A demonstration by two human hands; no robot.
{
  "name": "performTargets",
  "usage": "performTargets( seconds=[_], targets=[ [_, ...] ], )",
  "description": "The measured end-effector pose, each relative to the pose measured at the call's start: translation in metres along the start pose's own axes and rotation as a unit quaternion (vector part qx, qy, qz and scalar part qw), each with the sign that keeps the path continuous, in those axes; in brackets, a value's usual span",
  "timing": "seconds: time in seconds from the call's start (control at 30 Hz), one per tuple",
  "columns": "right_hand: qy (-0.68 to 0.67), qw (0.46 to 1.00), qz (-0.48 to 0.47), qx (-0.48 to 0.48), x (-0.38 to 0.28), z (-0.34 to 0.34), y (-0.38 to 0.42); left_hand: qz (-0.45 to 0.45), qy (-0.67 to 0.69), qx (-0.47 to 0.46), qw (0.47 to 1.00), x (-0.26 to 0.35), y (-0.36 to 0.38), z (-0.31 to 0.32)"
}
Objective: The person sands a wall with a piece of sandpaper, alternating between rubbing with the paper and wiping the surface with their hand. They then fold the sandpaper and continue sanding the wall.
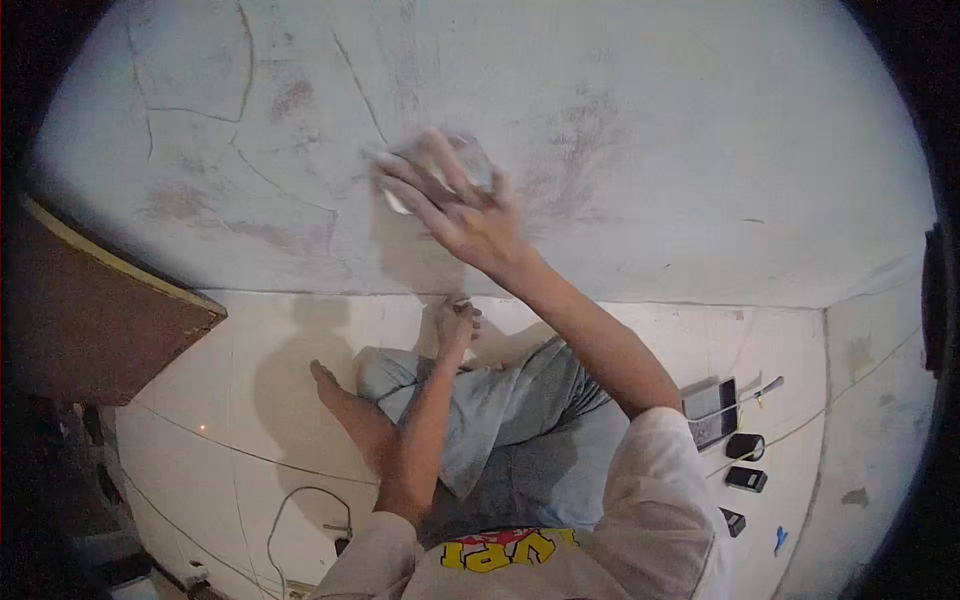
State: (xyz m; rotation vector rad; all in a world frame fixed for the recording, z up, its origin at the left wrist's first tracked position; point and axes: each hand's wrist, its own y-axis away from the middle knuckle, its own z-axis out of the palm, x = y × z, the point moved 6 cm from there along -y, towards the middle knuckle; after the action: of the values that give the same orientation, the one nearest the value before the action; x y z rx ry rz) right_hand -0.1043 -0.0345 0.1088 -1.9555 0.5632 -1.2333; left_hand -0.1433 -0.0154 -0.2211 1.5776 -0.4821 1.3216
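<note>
My right hand is pressed to the worn, pale wall, its fingers spread over a pale flat piece. Motion blurs that piece, so its kind cannot be made out. Brownish scuffs and thin cracks mark the wall around it. Lower down, my left hand hovers or rests by the foot of the wall above my crossed legs. Its fingers are curled, and whatever may be inside them is hidden.
A brown wooden board juts in at the left. On the pale floor at the right lie a dark flat device with a cable, several small black items and a blue clip-like thing. A looped cable lies lower left.
</note>
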Motion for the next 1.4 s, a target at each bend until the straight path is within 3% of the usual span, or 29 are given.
performTargets(
  seconds=[0.2, 0.27, 0.37, 0.53, 0.67, 0.73, 0.87, 0.93, 1.03, 1.2, 1.3, 1.4],
  targets=[
    [-0.009, 0.985, 0.028, -0.171, 0.07, -0.001, 0.18, 0.004, -0.015, 0.005, 1.0, 0.007, 0.002, 0.002],
    [0.023, 0.975, 0.031, -0.219, 0.092, -0.012, 0.201, -0.003, -0.006, -0.007, 1.0, 0.003, 0.004, 0.009],
    [0.044, 0.975, 0.011, -0.218, 0.095, -0.017, 0.186, 0.011, -0.049, -0.032, 0.998, 0.006, 0.004, 0.018],
    [-0.05, 0.997, -0.023, -0.054, 0.042, -0.001, 0.064, 0.014, -0.033, -0.029, 0.999, -0.01, -0.011, 0.014],
    [-0.05, 0.998, -0.029, -0.026, -0.005, -0.001, -0.007, 0.011, -0.01, -0.024, 1.0, 0.002, 0.002, 0.008],
    [-0.05, 0.998, -0.027, 0.002, -0.001, -0.003, 0.0, -0.019, -0.003, 0.002, 1.0, 0.0, 0.0, 0.003],
    [-0.023, 0.989, -0.003, -0.144, 0.043, -0.004, 0.104, -0.01, 0.049, -0.004, 0.999, -0.006, -0.01, 0.002],
    [-0.018, 0.984, 0.033, -0.172, 0.08, -0.01, 0.155, -0.014, 0.007, -0.002, 1.0, 0.005, 0.003, 0.009],
    [0.023, 0.981, 0.005, -0.193, 0.104, -0.02, 0.17, 0.011, 0.005, -0.029, 0.999, 0.007, 0.005, 0.018],
    [-0.098, 0.989, -0.028, -0.109, 0.051, 0.0, 0.084, -0.001, -0.006, -0.032, 0.999, 0.007, 0.004, 0.021],
    [-0.058, 0.994, -0.077, -0.049, 0.0, -0.005, -0.005, -0.002, 0.009, -0.04, 0.999, 0.01, 0.014, 0.016],
    [-0.057, 0.997, -0.058, 0.012, -0.006, 0.0, -0.011, -0.001, 0.035, -0.038, 0.999, 0.006, 0.008, 0.011]
  ],
)
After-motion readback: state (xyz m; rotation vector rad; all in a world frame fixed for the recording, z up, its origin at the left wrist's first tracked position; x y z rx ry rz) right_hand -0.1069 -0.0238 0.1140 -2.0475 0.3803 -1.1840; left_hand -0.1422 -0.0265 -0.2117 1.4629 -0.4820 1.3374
